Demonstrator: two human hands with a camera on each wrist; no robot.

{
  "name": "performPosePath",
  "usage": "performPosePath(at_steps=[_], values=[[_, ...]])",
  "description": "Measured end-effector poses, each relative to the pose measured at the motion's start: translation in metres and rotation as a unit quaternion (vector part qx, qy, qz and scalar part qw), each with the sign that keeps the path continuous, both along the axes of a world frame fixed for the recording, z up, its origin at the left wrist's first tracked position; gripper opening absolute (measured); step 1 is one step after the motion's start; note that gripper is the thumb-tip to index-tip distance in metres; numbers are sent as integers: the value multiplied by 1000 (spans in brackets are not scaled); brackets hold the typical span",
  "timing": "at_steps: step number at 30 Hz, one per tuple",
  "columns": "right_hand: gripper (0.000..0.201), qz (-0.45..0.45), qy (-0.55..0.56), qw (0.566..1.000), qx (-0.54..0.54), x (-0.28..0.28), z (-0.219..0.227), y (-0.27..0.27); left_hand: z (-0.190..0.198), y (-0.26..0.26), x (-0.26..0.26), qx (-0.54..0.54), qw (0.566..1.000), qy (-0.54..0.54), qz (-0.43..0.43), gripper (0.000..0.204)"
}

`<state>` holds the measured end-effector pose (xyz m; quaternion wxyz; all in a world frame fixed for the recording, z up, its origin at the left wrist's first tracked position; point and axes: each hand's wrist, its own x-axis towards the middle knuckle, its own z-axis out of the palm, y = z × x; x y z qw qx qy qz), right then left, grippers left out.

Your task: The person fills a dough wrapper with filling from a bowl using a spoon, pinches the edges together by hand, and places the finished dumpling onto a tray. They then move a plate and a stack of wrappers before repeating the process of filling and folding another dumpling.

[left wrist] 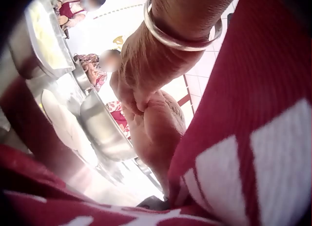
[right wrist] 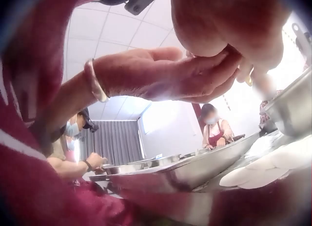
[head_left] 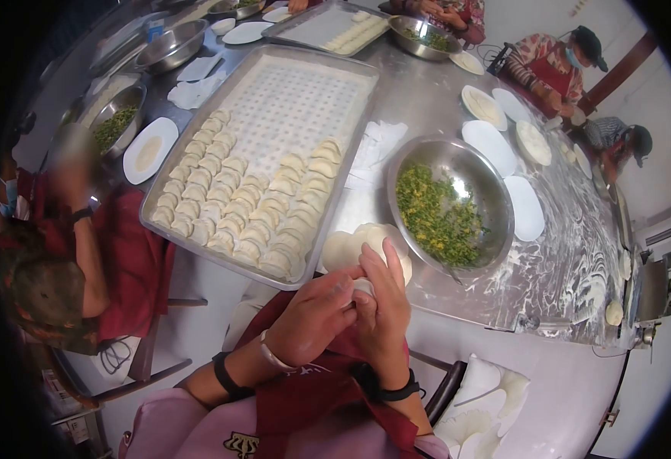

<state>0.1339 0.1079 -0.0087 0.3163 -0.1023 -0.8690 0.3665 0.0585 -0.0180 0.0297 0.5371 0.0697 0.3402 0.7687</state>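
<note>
Close above the table's front edge, my left hand (head_left: 305, 317) and right hand (head_left: 385, 314) meet around a white dough dumpling (head_left: 363, 286). Both hands pinch it between thumbs and fingers, and most of it is hidden by them. In the left wrist view the hands overlap and the dumpling does not show. Just beyond my fingers lies a stack of round dough wrappers (head_left: 342, 251), seen also at the right in the right wrist view. To their right stands a steel bowl (head_left: 496, 229) of chopped green and yellow filling (head_left: 439, 214).
Left of my hands, a large metal tray (head_left: 152, 218) holds rows of finished dumplings (head_left: 236, 203). White plates (head_left: 524, 208) stand beyond the bowl, and flour (head_left: 565, 229) streaks the table at right. Other people sit around the table, one (head_left: 83, 260) close at my left.
</note>
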Motion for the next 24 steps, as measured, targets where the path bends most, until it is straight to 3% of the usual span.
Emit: performPosePath(at_steps=[2,4,6,8,10,12,13,14,15,17,21,24], values=[[40,19,1,993,-114,3,9,-1,-4,-3,-3,15,999,-28,5,51],[40,44,-7,984,-170,7,8,1,-3,-3,-5,-60,968,245,7,51],[41,56,-16,979,-195,9,7,2,-5,-3,-5,-93,934,344,13,51],[41,56,-26,979,-192,9,5,2,-11,0,-4,-73,969,236,27,51],[42,48,-25,994,-99,6,1,4,-16,4,-4,-18,998,33,52,50],[44,36,-30,998,-29,3,-3,4,-15,5,-4,-20,998,41,45,49],[45,29,-35,999,-7,2,-5,3,-11,4,-6,-60,983,174,25,49],[46,25,-36,999,14,-1,-7,1,-10,2,-8,-65,982,176,19,48],[48,21,-37,999,-32,-2,-6,-2,-9,0,-10,-70,981,179,13,47],[51,18,-42,991,-123,3,1,-3,-14,-4,-13,8,996,-78,30,45],[41,-28,21,991,-126,23,-2,16,2,-22,-46,-144,968,203,22,37],[27,-101,7,985,-137,45,-24,35,14,-38,-82,-200,936,274,91,36]])
